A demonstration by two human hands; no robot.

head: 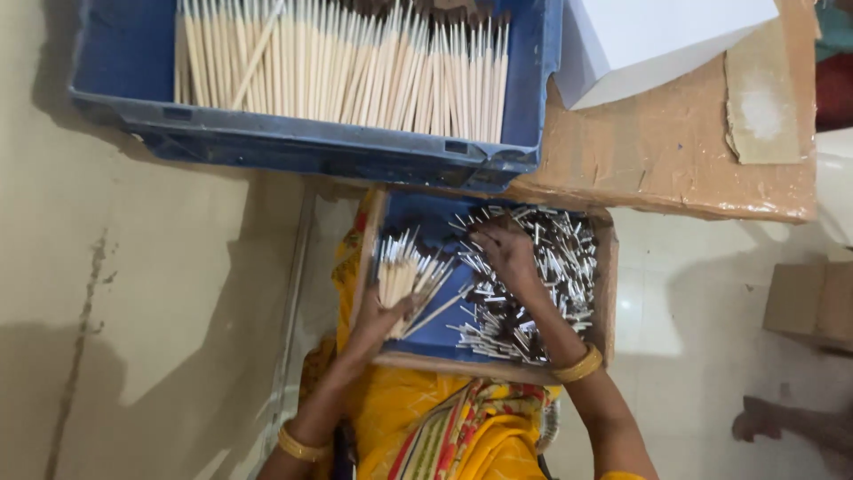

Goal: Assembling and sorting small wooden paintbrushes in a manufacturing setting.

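While a blue plastic crate [302,142] of pale wooden sticks [355,62] sits at the top, a brown cardboard box [675,151] lies to its right with a white box [657,36] on it. Below, a small wooden tray [606,276] with a blue floor holds a heap of small metal pieces [551,267]. The left hand [382,316] grips a bundle of sticks [400,271]; the right hand [506,253], fingers curled, rests on the metal pieces just beside it.

Left hand [384,313] fingers curled shut, forearm raised; right hand [506,253] palm down, fingers spread.
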